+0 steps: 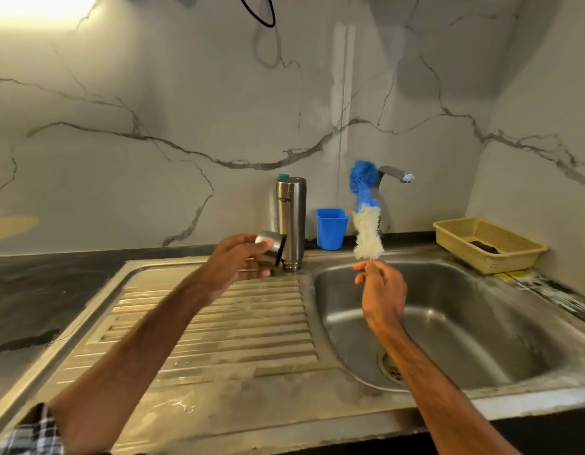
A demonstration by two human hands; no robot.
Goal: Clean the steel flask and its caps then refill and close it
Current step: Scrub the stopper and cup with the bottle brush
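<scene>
Steel flask (292, 221) stands inverted; left fingers (249, 274) clamp cap (271, 237), right fingers (365, 267) pinch upright brush (366, 224).

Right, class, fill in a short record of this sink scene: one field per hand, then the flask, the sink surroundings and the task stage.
left hand: holds steel cap beside the flask
right hand: pinches bottle brush by its stem, bristles up
flask: uncapped, standing mouth down on the sink ledge
behind: blue cup, tap
right side: beige basket
stage: likely about to scrub the cap; refill not yet done
</scene>
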